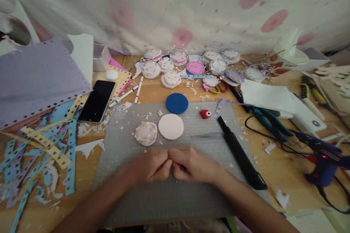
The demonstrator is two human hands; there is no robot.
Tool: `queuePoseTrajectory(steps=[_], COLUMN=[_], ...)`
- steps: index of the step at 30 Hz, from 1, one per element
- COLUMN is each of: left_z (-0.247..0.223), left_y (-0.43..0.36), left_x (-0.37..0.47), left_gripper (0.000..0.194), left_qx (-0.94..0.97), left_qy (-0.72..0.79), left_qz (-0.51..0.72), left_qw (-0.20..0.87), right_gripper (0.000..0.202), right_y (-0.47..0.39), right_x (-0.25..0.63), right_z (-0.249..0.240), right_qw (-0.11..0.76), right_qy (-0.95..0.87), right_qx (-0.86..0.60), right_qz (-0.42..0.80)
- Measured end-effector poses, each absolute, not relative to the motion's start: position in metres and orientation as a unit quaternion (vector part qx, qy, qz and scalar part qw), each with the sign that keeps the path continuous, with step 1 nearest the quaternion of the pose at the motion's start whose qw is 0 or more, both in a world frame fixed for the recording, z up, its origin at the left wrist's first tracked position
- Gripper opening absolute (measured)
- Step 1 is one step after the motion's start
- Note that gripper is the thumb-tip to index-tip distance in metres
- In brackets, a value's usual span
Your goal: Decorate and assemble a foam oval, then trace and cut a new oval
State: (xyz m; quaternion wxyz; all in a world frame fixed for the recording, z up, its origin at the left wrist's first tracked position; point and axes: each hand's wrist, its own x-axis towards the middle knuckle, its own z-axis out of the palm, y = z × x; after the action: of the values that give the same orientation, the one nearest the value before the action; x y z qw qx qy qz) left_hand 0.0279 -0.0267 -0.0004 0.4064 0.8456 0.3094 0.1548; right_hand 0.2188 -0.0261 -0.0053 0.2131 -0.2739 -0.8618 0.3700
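My left hand (155, 164) and my right hand (193, 164) meet fingertip to fingertip over the grey cutting mat (164, 204). Both are closed in a pinch. Whatever sits between the fingers is too small or hidden to name. Just beyond them lie a plain white paper disc (171, 126) and, to its left, a round paper piece covered in pale yellow and lilac bits (146, 133). A blue round disc (177, 103) is behind the white one. Tweezers (207, 135) lie right of these, beside a small red object with a white eye-like spot (205, 114).
Several decorated paper discs (195, 67) crowd the back. Punched paper strips (51, 145) and a phone (97, 101) lie left. On the right are a long black tool (242, 156), teal-handled pliers (269, 123) and a blue glue gun (322, 160) with a red light and cord.
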Motion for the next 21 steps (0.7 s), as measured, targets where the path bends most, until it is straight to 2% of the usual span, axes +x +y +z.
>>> queuePoseTrajectory(steps=[10,13,16,18,21], left_z=[0.005,0.007,0.007,0.006,0.005], left_y=[-0.024,-0.026,-0.028,-0.028,-0.026], left_x=[0.029,0.029,0.030,0.031,0.034], left_gripper=[0.016,0.018,0.030,0.037,0.041], left_qx=[0.831,0.790,0.669,0.575,0.523], left_qy=[0.281,0.296,0.318,0.310,0.284], left_qz=[0.142,0.133,0.153,0.170,0.163], left_qw=[0.458,0.520,0.655,0.737,0.787], right_gripper=[0.010,0.012,0.014,0.016,0.020], right_y=[-0.025,-0.024,-0.022,-0.021,-0.023], right_x=[0.222,0.223,0.223,0.223,0.223], right_z=[-0.011,-0.007,-0.001,0.003,0.003], right_qw=[0.204,0.209,0.228,0.254,0.278], right_qy=[-0.924,-0.896,-0.834,-0.797,-0.753], right_qx=[-0.236,-0.237,-0.248,-0.263,-0.300], right_qz=[0.220,0.312,0.436,0.481,0.515])
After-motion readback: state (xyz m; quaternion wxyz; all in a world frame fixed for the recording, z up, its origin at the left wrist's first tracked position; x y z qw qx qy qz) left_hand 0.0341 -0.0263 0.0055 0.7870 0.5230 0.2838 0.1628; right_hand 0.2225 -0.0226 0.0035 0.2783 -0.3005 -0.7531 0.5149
